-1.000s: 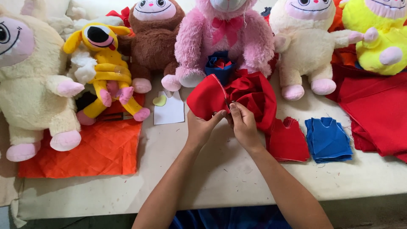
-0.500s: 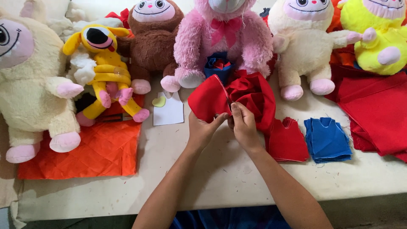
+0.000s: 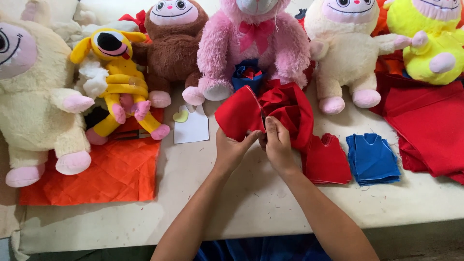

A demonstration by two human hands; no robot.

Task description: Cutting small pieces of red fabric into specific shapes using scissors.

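Both hands at table centre, pinched on one red cloth (image 3: 270,113). Left hand (image 3: 232,150) gripping the flat left flap from below, thumb on top. Right hand (image 3: 278,142) just right of it, fingers clenched on the gathered middle. Cloth rising far from both sets of fingers, bunched folds leaning right, long axis left to right. Hands touching, equally near the cloth. Pink plush (image 3: 256,48) just beyond; red stack (image 3: 328,162) and blue stack (image 3: 372,159) to the right.

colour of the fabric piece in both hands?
Red fabric piece; head view shows it best.
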